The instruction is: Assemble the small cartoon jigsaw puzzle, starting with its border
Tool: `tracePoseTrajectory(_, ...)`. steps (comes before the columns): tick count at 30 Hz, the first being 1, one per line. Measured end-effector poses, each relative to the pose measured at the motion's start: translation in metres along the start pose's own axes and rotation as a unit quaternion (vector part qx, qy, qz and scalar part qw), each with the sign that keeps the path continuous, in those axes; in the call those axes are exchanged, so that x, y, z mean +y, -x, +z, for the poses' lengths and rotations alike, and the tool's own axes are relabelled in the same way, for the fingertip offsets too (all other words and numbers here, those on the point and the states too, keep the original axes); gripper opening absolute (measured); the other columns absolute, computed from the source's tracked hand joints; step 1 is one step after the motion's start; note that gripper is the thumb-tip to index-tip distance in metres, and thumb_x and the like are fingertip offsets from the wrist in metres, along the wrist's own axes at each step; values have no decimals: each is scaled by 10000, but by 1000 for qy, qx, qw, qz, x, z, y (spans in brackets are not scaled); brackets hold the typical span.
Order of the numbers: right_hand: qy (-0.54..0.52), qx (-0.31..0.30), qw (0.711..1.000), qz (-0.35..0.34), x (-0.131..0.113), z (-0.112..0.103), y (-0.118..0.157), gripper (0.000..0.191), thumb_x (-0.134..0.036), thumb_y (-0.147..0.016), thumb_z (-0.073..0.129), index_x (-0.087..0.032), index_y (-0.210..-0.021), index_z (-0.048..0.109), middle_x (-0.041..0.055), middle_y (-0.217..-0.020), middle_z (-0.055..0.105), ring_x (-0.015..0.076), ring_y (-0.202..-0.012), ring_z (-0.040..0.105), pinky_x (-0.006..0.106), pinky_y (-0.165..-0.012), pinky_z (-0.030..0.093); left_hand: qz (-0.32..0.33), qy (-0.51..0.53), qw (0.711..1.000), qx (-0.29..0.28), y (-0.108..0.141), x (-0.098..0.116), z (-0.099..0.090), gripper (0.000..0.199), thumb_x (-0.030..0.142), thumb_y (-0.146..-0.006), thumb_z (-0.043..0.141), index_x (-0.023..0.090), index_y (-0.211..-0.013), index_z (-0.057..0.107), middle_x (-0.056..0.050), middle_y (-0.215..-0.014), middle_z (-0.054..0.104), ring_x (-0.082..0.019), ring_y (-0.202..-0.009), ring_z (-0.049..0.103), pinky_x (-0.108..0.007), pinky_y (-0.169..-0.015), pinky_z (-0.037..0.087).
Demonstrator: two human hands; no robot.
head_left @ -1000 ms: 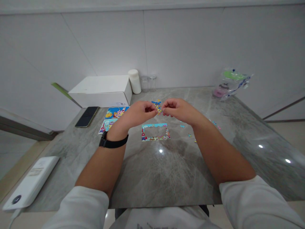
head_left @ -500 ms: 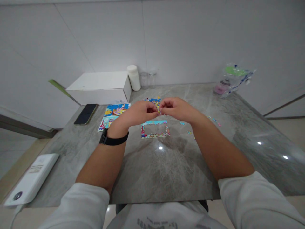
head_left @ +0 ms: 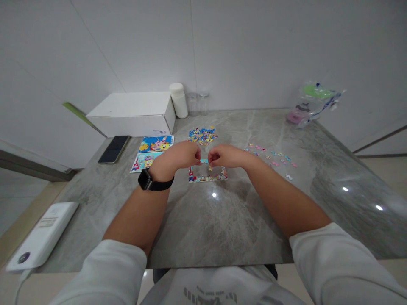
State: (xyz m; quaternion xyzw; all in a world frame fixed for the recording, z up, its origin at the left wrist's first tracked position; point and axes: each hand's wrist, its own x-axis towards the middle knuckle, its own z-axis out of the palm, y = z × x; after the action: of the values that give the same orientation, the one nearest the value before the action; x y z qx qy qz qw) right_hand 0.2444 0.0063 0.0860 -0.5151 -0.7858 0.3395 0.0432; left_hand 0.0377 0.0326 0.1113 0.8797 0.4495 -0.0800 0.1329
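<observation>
A rectangular border of joined jigsaw pieces lies on the grey table with bare tabletop inside it. My left hand is over its upper left part, fingers curled together; whatever they may hold is hidden. Opposite it, my right hand pinches a small yellowish puzzle piece at the border's upper edge. Both hands hide much of that edge. Behind them sits a heap of loose puzzle pieces, mostly blue and yellow. Several more loose pieces are scattered to the right of my right hand.
Two colourful picture cards lie at the left, beside a dark phone. Behind stand a white box, a white bottle and two clear glasses. A white power bank lies front left; a plastic bag is back right.
Both hands have come down and nearer to me, from in front of the heap to the border's upper edge. The heap and more scattered pieces at the right now show.
</observation>
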Motion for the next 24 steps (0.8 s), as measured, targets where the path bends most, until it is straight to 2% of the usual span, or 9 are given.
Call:
tracePoseTrajectory(3,55,-17,998,22,-7,9,-4,140,-177,-861,747,-204,-979,817,22,-905,810,168,-805,708,245,-699,436,4,-16,1000,-22,-3,-2,3,169,357,-800,747,242,-903,817,-44,-876,806,-182,-745,668,-275,-653,426)
tracePoseTrajectory(7,98,-26,994,34,-9,16,-9,173,-202,-879,761,-214,-1036,832,43,-999,832,187,-873,740,245,-697,440,4,-20,1000,-22,-3,-2,4,181,351,-799,776,240,-931,832,-52,-891,805,-201,-768,682,-289,-686,456)
tracePoseTrajectory(13,111,-25,992,47,-3,22,-14,199,-223,-897,742,-214,-1075,831,44,-997,835,176,-817,735,251,-686,436,3,-19,1000,-24,-4,-4,6,208,365,-811,766,236,-958,837,-60,-902,802,-221,-779,687,-310,-703,466)
tracePoseTrajectory(19,119,-23,992,42,3,24,-18,191,-228,-907,728,-218,-1066,833,49,-1008,839,182,-855,744,249,-689,443,3,-6,1000,-12,-3,-4,5,157,367,-800,774,245,-887,818,-34,-825,783,-176,-716,653,-274,-656,430)
tracePoseTrajectory(24,135,-12,990,45,6,27,-21,193,-243,-913,727,-226,-1070,837,56,-1040,839,195,-895,749,259,-716,450,3,-10,1000,-16,-1,1,1,150,355,-814,765,238,-890,819,-42,-837,786,-190,-729,656,-290,-670,430)
